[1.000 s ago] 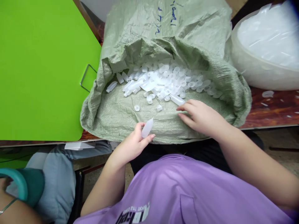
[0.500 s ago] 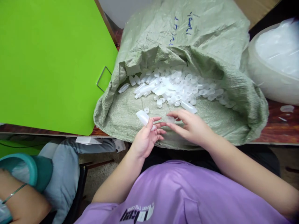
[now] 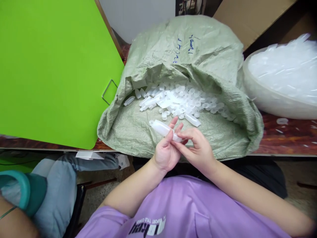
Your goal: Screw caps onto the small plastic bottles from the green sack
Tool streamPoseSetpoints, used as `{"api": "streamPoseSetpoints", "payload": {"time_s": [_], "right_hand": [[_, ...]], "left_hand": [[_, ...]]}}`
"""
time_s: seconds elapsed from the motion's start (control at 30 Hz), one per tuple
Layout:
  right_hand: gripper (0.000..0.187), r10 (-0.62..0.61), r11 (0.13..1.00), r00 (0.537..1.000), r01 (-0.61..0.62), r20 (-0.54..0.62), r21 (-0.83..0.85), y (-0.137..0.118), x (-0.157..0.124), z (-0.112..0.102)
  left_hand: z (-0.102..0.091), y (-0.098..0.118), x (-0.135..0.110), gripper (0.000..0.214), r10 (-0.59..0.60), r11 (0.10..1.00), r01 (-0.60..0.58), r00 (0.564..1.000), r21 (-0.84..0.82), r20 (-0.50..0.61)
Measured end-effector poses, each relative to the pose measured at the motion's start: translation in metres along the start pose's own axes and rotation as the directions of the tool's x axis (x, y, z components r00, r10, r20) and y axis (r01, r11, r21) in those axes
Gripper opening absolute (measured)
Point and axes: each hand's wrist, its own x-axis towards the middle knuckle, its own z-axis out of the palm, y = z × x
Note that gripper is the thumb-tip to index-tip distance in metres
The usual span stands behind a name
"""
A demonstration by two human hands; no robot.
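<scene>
A translucent white plastic tube-shaped bottle (image 3: 161,128) lies slantwise in my left hand (image 3: 166,154), gripped between thumb and fingers. At its near end, the fingertips of my right hand (image 3: 199,148) pinch a small translucent plastic piece (image 3: 177,137), touching the tube; the fingers partly cover it. Both hands are over the front lip of an open green woven sack (image 3: 131,140). Inside the sack is a heap of similar white tubes and small ring-like pieces (image 3: 178,99). One loose tube (image 3: 192,120) rests just beyond my right hand.
A bright green board (image 3: 54,72) with a metal handle (image 3: 109,92) stands left of the sack. At right, a tub (image 3: 277,102) is heaped with white plastic pieces. A cardboard box (image 3: 250,19) is behind. Another person's arm (image 3: 17,219) and a teal bucket (image 3: 37,191) are lower left.
My hands have come together: my right fingers brought the small piece to the near end of the tube. My left hand moved right and turned the tube flatter. The camera view shifted slightly.
</scene>
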Motion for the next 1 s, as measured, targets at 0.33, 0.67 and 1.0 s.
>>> {"api": "streamPoseSetpoints", "payload": {"time_s": [0.33,0.67,1.0], "right_hand": [[0.021,-0.139,0.989,0.990,0.137,-0.029,-0.053,0.014,-0.003,0.004],[0.015,0.205,0.961,0.976,-0.214,0.069,0.175,0.012,-0.003,0.003],[0.018,0.170,0.942,0.969,-0.213,0.179,0.260,0.020,-0.002,-0.016]], "left_hand": [[0.003,-0.003,0.004,0.047,-0.145,0.919,0.130,0.989,-0.373,-0.012],[0.003,-0.010,0.006,0.055,-0.131,0.959,0.125,0.991,-0.255,-0.005],[-0.020,0.010,-0.002,0.046,0.009,0.996,-0.007,1.000,0.085,-0.029]]}}
